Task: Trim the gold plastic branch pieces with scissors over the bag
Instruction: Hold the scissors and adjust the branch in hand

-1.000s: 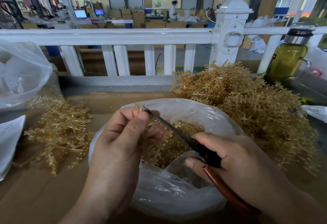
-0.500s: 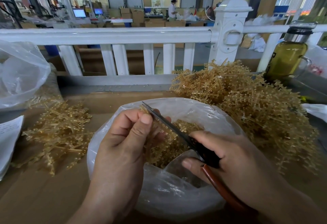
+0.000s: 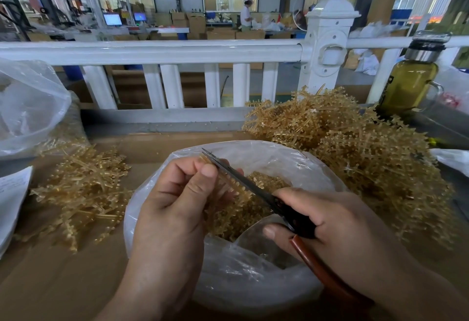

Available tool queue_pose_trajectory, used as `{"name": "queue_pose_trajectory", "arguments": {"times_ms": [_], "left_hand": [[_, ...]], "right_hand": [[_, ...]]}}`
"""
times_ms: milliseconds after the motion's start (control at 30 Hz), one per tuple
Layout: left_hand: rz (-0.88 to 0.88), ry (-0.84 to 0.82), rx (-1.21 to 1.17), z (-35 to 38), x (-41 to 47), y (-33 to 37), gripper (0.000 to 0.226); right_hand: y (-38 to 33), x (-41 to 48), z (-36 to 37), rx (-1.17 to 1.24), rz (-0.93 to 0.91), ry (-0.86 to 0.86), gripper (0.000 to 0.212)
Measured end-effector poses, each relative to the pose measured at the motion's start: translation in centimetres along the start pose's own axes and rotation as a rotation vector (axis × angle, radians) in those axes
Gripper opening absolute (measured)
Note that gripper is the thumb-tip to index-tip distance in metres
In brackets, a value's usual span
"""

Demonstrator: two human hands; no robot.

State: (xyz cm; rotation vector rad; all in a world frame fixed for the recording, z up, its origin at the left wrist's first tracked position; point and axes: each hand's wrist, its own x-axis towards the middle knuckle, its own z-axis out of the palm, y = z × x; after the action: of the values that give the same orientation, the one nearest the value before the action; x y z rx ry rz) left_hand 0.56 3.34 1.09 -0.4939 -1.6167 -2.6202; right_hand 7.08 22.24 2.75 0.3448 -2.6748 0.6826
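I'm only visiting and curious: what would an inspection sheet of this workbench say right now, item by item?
Surface: brown cardboard-covered table.
Job's things: open clear bag holding gold trimmings; scissors above it; large branch pile on the right, small branch pile on the left.
Clutter: bottle of olive liquid at far right, second clear bag and paper sheet at the left edge.
Hands: left hand pinches a branch piece; right hand grips the scissors, blades against that piece.
Cables: nothing seen.
Surroundings: white railing behind the table; a workshop with boxes, screens and a distant person.
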Motion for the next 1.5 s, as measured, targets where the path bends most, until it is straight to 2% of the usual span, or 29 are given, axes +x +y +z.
{"name": "queue_pose_trajectory", "arguments": {"times_ms": [133, 400, 533, 700, 833, 900, 1000, 1167, 1500], "left_hand": [[-0.045, 0.001, -0.115, 0.16, 0.02, 0.67, 0.006], [-0.066, 0.015, -0.164, 0.27, 0.13, 0.75, 0.012], [-0.065, 0.026, -0.139, 0.26, 0.18, 0.57, 0.014], [-0.048, 0.024, -0.131, 0.2, 0.27, 0.28, 0.018], [-0.046, 0.025, -0.153, 0.08, 0.37, 0.2, 0.01], [-0.047, 0.026, -0.157, 0.04, 0.38, 0.23, 0.006], [-0.034, 0.039, -0.133, -0.1, 0.45, 0.21, 0.015], [-0.013, 0.049, -0.06, -0.24, 0.57, 0.24, 0.013], [0.009, 0.005, 0.006, -0.37, 0.34, 0.25, 0.007]], "right_hand": [[-0.13, 0.0, 0.06, 0.004, -0.014, 0.008, 0.027], [-0.45, 0.01, 0.28, -0.021, -0.001, 0.013, 0.028], [-0.43, -0.02, 0.32, -0.059, 0.013, 0.001, 0.033], [-0.48, 0.04, 0.18, -0.068, 0.01, -0.006, 0.029], [-0.52, 0.02, 0.16, -0.061, 0.014, 0.002, 0.03], [-0.53, -0.01, 0.21, -0.069, 0.019, 0.009, 0.033], [-0.44, -0.1, 0.38, -0.032, 0.045, -0.019, 0.038], [-0.13, 0.05, 0.51, -0.025, 0.066, -0.065, 0.049], [0.01, -0.09, 0.41, -0.007, 0.059, -0.065, 0.046]]}}
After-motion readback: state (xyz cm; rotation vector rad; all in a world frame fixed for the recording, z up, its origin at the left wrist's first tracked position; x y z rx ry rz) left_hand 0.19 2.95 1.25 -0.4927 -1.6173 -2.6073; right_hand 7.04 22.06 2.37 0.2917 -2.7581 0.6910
